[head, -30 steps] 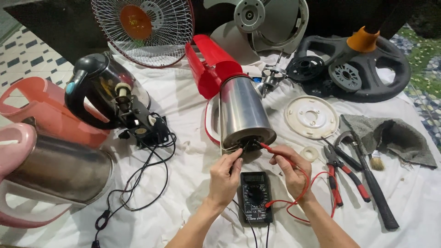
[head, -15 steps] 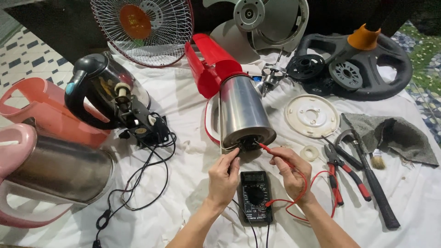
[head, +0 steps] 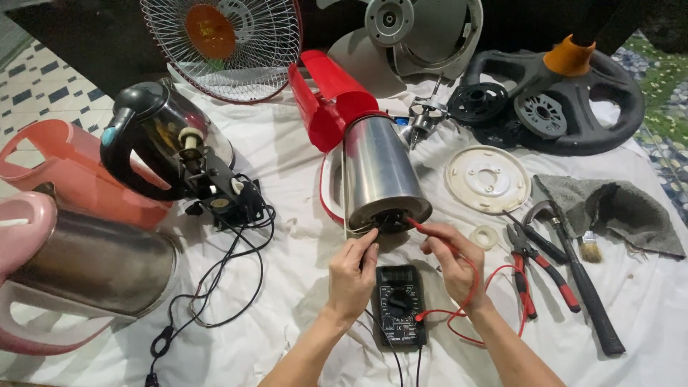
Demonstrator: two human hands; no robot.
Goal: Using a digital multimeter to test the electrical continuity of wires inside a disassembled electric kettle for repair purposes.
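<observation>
While a steel kettle (head: pixel 378 175) lies on its side at the frame's centre, we pinch a black probe in our left hand (head: pixel 352 276) and a red probe (head: pixel 430 235) in our right hand (head: pixel 455 266), both tips at its open base. Just below sits a black multimeter (head: pixel 399 304); pliers (head: pixel 534 272) lie right.

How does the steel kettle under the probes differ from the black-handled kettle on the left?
The steel kettle lies on its side with a red lid and handle; the black-handled kettle has black trim. Both hands probe the first; nobody touches the second. Both have shiny metal bodies.
</observation>
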